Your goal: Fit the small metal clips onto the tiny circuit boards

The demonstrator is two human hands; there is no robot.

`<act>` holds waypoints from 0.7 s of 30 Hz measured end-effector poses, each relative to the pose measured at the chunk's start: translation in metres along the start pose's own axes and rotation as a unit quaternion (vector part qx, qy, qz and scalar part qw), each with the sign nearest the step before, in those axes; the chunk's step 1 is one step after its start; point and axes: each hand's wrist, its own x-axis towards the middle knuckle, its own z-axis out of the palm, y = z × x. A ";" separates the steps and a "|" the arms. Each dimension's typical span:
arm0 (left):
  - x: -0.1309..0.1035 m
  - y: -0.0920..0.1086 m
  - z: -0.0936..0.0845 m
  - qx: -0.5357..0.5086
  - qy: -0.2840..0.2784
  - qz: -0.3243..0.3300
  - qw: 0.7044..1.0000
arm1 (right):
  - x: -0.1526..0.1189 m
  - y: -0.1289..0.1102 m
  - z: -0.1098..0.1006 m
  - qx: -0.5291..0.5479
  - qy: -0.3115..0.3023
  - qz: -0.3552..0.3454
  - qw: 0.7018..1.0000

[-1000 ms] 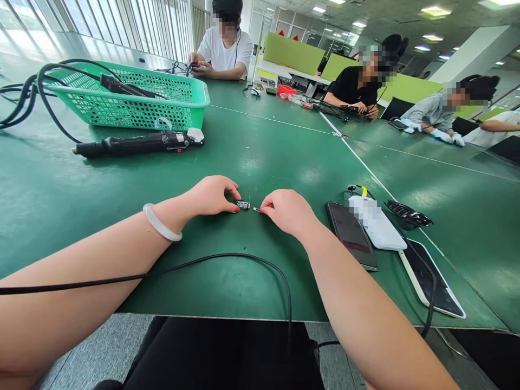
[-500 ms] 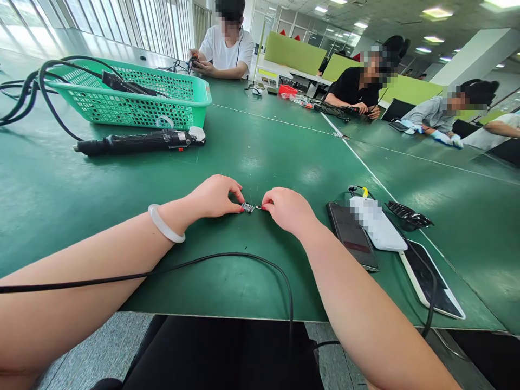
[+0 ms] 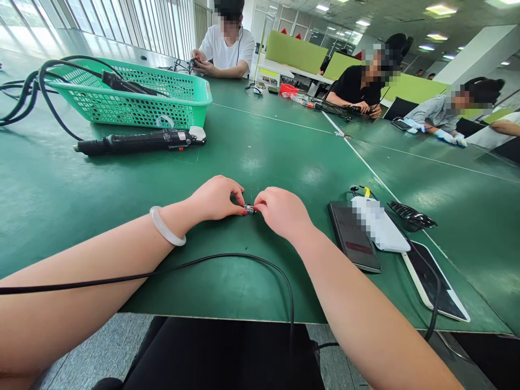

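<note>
Thumb and fingers of my left hand (image 3: 217, 197) pinch a small black-and-silver part (image 3: 249, 208), which looks like a tiny circuit board, just above the green table (image 3: 227, 287). My right hand (image 3: 282, 212) is closed in a pinch at the right end of that same part. A small light-coloured piece is between its fingertips, now mostly hidden, and it appears to touch the board. The two hands are nearly fingertip to fingertip, and a white bangle (image 3: 167, 226) circles my left wrist.
A black electric screwdriver (image 3: 138, 142) lies before a green plastic basket (image 3: 134, 105) holding cables. A dark phone (image 3: 353, 238), a white device (image 3: 379, 225) and a white-edged tablet-like device (image 3: 439, 284) lie to the right. A black cable (image 3: 211, 255) crosses in front. Several people sit beyond.
My right hand has moved left, bringing its small piece from a slight gap up to the board in my left hand. The left hand has barely moved.
</note>
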 end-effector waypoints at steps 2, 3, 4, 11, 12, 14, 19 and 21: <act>0.000 0.000 0.000 0.002 -0.001 0.001 1.000 | 0.000 -0.002 0.003 -0.006 -0.005 -0.007 1.000; 0.000 0.000 0.000 0.002 -0.001 0.001 1.000 | 0.000 -0.002 0.004 -0.009 -0.006 -0.011 1.000; 0.000 0.000 0.000 0.001 -0.001 0.001 1.000 | 0.000 -0.003 0.005 -0.013 -0.005 -0.014 1.000; 0.000 -0.001 0.001 0.002 0.006 0.005 1.000 | -0.001 -0.005 0.005 -0.025 0.003 -0.003 1.000; 0.000 -0.002 0.001 0.001 0.006 0.007 1.000 | -0.001 -0.005 0.005 -0.024 0.005 -0.002 1.000; 0.000 -0.002 0.001 -0.002 0.005 0.009 1.000 | -0.001 -0.006 0.005 -0.020 0.009 -0.002 1.000; 0.001 -0.002 0.001 -0.003 0.004 0.010 1.000 | -0.001 -0.006 0.004 -0.018 0.004 -0.003 1.000; 0.001 -0.002 0.001 -0.003 0.003 0.009 1.000 | -0.001 -0.005 0.004 -0.020 0.003 -0.004 1.000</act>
